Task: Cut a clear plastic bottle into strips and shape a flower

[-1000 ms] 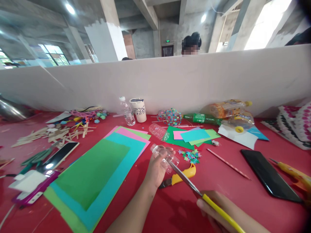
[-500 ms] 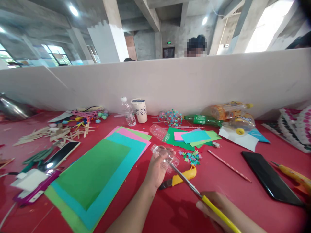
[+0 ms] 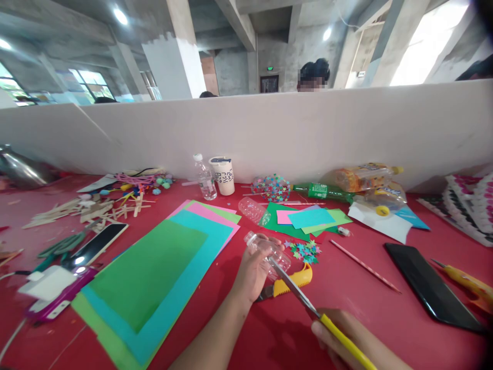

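My left hand [image 3: 256,264] is closed around the cut top part of a clear plastic bottle [image 3: 280,258], its neck pointing up and left. In my right hand [image 3: 335,329] is a pair of scissors [image 3: 296,288] with a yellow handle, seen nearly edge-on. The blade tips reach the plastic beside my left fingers; whether they are inside it or against it I cannot tell. Below the bottle piece lies a yellow box cutter [image 3: 295,282]. Small coloured paper stars [image 3: 306,252] are heaped just to its upper right.
Coloured paper sheets [image 3: 154,272] lie at left, near green scissors [image 3: 63,246] and a purple power strip [image 3: 61,298]. Behind stand a water bottle [image 3: 205,180] and a cup [image 3: 223,177]. A striped straw [image 3: 364,264], a black phone [image 3: 429,285] and a yellow glue gun [image 3: 466,280] are at right.
My left hand and the bottle piece have shifted slightly right. The scissors stay against the plastic, barely moved. The whole view has drifted a little.
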A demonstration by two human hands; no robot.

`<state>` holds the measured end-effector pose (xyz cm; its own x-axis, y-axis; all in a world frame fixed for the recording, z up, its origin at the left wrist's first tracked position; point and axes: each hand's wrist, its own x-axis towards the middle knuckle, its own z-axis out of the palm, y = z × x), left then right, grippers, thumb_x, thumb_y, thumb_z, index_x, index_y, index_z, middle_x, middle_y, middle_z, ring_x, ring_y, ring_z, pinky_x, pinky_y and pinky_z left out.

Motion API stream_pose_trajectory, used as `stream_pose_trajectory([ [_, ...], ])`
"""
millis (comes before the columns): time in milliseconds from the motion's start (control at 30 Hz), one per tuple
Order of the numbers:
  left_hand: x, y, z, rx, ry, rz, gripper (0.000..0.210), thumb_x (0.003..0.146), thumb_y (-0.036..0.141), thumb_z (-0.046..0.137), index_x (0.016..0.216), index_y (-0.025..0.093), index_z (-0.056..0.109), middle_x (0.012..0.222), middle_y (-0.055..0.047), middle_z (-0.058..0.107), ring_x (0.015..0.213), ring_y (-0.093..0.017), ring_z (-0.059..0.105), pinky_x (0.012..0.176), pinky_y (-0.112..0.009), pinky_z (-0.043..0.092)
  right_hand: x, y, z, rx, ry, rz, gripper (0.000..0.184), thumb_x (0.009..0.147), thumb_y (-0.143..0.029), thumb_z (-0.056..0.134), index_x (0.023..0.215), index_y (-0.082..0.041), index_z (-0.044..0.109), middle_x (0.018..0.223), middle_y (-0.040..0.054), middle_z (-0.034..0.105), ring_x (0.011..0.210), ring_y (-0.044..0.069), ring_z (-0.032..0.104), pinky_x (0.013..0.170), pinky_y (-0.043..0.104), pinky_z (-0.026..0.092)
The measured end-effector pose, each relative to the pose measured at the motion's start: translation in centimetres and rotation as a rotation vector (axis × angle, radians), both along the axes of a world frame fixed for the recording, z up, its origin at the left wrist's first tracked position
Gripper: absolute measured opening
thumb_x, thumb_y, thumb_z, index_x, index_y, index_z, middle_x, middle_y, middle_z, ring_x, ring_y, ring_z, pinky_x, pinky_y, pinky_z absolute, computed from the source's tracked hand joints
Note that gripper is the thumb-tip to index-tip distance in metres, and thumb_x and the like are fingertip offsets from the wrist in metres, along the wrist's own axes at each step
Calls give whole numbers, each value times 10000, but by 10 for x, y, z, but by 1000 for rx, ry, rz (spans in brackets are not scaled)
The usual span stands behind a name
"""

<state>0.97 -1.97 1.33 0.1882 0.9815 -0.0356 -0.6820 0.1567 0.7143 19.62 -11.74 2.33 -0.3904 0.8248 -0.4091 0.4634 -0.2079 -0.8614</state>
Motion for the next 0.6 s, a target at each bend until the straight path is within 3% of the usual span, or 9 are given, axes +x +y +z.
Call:
stream_pose_trajectory([
  [133, -1, 1, 0, 14, -8, 15, 211, 725, 140, 656, 894, 207, 549, 870, -28, 692, 883, -203, 664, 827, -320, 454, 0, 5, -4, 10, -20, 38, 603, 783, -780, 299, 668, -193, 379, 436, -66, 364, 445, 64, 272, 425, 210, 200],
  [300, -1, 1, 2, 13, -1, 19, 238, 695, 157, 687, 886, 212, 555, 865, -25, 692, 872, -211, 667, 818, -325, 456, 1, 6, 1, 4, -7, 40, 607, 732, -803, 372, 655, -201, 371, 417, -77, 338, 421, 58, 273, 417, 205, 195],
  [500, 3, -2, 2, 21, 30, -26, 221, 701, 120, 666, 867, 196, 541, 861, -48, 688, 880, -234, 665, 787, -329, 458, 1, -4, 8, 54, -18, -109, 604, 720, -769, 457, 689, -167, 508, 561, -34, 482, 546, 97, 439, 509, 195, 368],
  [600, 4, -3, 1, 28, 34, -30, 208, 722, 110, 640, 871, 200, 526, 865, -46, 683, 891, -233, 663, 803, -333, 453, -1, -6, 6, 59, -24, -143, 616, 728, -777, 427, 687, -168, 509, 570, -33, 472, 537, 96, 435, 501, 201, 363],
])
